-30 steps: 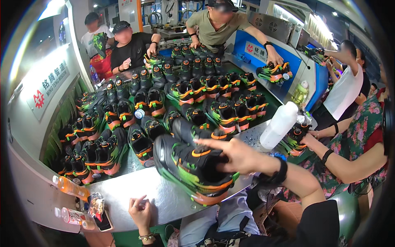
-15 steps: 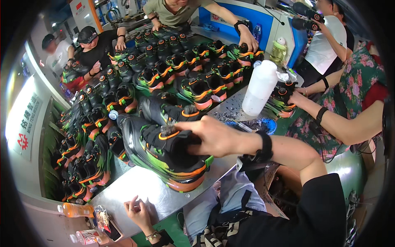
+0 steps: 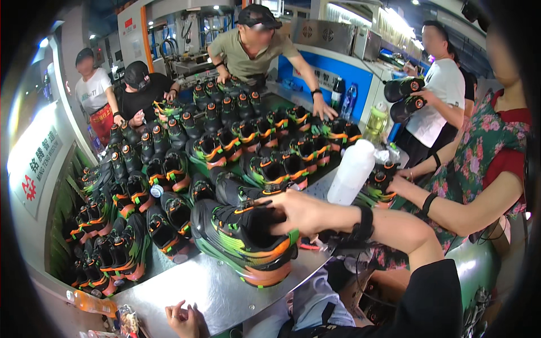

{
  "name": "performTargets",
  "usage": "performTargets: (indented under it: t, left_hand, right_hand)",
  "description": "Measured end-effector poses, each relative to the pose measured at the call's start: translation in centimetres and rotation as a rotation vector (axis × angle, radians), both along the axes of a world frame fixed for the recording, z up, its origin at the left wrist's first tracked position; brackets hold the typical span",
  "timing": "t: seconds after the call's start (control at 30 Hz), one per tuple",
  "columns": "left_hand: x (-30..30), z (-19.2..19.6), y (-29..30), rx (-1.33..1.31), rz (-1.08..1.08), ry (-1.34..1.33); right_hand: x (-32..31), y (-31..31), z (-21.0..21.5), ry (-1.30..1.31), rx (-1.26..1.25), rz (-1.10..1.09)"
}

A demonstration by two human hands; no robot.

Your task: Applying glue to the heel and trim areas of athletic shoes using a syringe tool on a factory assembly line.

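Observation:
My right hand point(image 3: 298, 213) grips a black sneaker point(image 3: 242, 248) with green and orange trim by its collar, some fingers hidden inside the opening. The sneaker is at the near edge of the metal tabletop, its toe to the left. Close behind it is another dark sneaker point(image 3: 228, 188), partly covered by the first. My left hand point(image 3: 182, 320) rests by the table's near edge at the lower left, palm up and fingers loosely bent apart, with nothing in it. A white plastic bottle point(image 3: 350, 173) stands beyond my right wrist.
Rows of similar sneakers point(image 3: 211, 147) fill the table. An orange drink bottle point(image 3: 93, 303) lies at the lower left. A co-worker at the right handles a sneaker point(image 3: 383, 176); another across the table reaches to the far row. A person behind holds two black shoes point(image 3: 401, 96).
My view has tilted upward, so more of the people and room shows. My right hand still grips the sneaker. My left hand stays empty near the table's edge.

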State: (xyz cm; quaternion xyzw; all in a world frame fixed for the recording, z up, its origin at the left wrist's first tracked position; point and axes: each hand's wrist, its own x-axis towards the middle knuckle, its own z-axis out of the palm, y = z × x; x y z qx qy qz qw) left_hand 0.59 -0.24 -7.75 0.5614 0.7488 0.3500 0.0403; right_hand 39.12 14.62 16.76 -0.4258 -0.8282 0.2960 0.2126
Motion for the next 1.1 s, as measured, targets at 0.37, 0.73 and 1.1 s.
performTargets:
  t: [0.37, 0.73, 1.1]
  left_hand:
    - [1.4, 2.1, 0.6, -0.138, -0.044, -0.254]
    - [2.1, 2.3, 0.6, -0.101, -0.058, -0.196]
    - [2.5, 3.2, 0.8, -0.135, -0.032, -0.257]
  right_hand:
    - [7.8, 10.4, 9.2, -0.414, 0.205, 0.143]
    - [16.0, 17.2, 12.5, -0.703, 0.252, -0.286]
    - [16.1, 10.2, 15.9, -0.547, 0.249, -0.633]
